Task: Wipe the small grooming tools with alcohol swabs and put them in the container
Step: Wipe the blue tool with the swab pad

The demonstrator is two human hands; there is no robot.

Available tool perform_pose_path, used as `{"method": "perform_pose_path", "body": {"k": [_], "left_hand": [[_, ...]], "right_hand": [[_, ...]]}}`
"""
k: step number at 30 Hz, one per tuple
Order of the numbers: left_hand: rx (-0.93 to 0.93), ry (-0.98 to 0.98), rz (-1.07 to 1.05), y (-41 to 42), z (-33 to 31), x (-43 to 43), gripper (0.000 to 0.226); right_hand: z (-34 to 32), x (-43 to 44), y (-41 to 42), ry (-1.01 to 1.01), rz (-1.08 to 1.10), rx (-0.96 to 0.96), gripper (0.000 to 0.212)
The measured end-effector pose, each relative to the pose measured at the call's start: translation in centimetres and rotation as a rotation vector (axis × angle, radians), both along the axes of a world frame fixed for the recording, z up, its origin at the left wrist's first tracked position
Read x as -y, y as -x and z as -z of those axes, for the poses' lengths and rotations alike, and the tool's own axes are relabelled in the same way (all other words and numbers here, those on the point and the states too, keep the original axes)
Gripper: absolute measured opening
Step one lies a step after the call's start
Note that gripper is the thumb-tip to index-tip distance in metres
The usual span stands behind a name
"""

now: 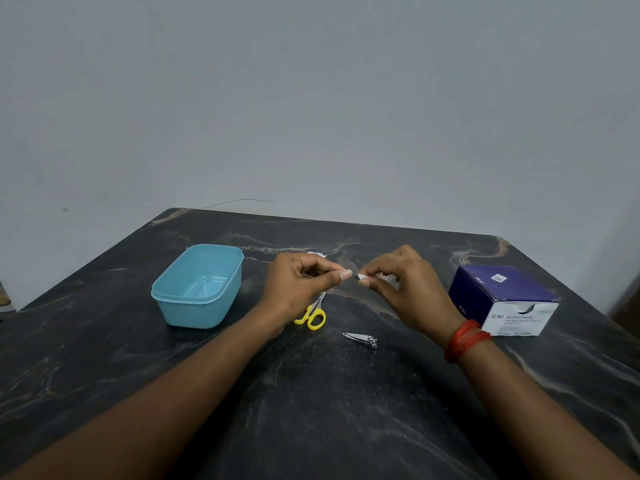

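Note:
Above the middle of the table, my left hand (301,282) pinches a thin metal tool whose tip pokes out at my thumb; most of it is hidden in my fingers. My right hand (405,285) holds a small white alcohol swab (362,276) against that tip. Small scissors with yellow handles (313,317) lie on the table under my left wrist. A silver nail clipper (362,340) lies nearer to me, between my forearms. The light blue plastic container (221,301) stands open at the left with nothing visible inside.
A purple and white box of alcohol swabs (507,299) stands at the right of the dark marble table (311,410). A bit of white wrapper (317,253) lies behind my hands. A grey wall rises just behind the table's far edge.

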State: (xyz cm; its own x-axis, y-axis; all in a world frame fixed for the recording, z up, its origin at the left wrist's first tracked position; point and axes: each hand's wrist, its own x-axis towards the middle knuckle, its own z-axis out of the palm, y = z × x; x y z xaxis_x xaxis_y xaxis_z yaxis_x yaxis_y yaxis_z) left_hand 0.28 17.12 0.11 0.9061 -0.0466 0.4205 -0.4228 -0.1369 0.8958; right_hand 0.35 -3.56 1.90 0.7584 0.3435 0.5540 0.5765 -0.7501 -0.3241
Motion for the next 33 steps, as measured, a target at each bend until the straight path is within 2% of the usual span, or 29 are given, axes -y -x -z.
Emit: {"method": "perform_pose_path", "body": {"k": [5, 8, 10, 12, 15, 18, 23, 25, 29, 33], "left_hand": [[0.006, 0.011, 0.001, 0.0, 0.0, 0.1, 0.013], [-0.114, 0.211, 0.021, 0.3, -0.2, 0.4, 0.016], [-0.245, 0.386, 0.054, 0.4, -0.2, 0.7, 0.027], [-0.314, 0.464, 0.059, 0.3, -0.1, 0.7, 0.031], [-0.309, 0.407, 0.025, -0.1, 0.0, 0.5, 0.019], [-0.283, 0.355, 0.020, -0.3, 0.2, 0.3, 0.019], [-0.192, 0.264, 0.042, -0.4, 0.2, 0.2, 0.017], [-0.165, 0.242, 0.074, -0.2, 0.1, 0.2, 0.017], [-0.127, 0.201, 0.114, -0.2, -0.1, 0.2, 0.014], [-0.118, 0.204, 0.102, -0.5, 0.0, 0.0, 0.013]], "right_hand": [[0.2, -0.1, 0.2, 0.009, -0.014, -0.055, 0.010], [0.3, -0.4, 0.5, -0.033, 0.026, -0.017, 0.013], [0.5, -0.8, 0.6, -0.063, 0.060, 0.006, 0.017], [0.7, -1.2, 0.8, -0.078, 0.096, 0.017, 0.019], [0.9, -1.5, 1.0, -0.073, 0.119, 0.021, 0.023], [1.0, -1.7, 1.0, -0.111, 0.117, -0.015, 0.026], [1.3, -1.8, 0.5, -0.285, 0.062, -0.192, 0.017], [1.4, -1.7, 0.4, -0.343, 0.056, -0.230, 0.019], [1.3, -1.4, 0.3, -0.420, 0.058, -0.229, 0.031], [1.0, -1.4, 0.3, -0.479, 0.076, -0.181, 0.019]]}}
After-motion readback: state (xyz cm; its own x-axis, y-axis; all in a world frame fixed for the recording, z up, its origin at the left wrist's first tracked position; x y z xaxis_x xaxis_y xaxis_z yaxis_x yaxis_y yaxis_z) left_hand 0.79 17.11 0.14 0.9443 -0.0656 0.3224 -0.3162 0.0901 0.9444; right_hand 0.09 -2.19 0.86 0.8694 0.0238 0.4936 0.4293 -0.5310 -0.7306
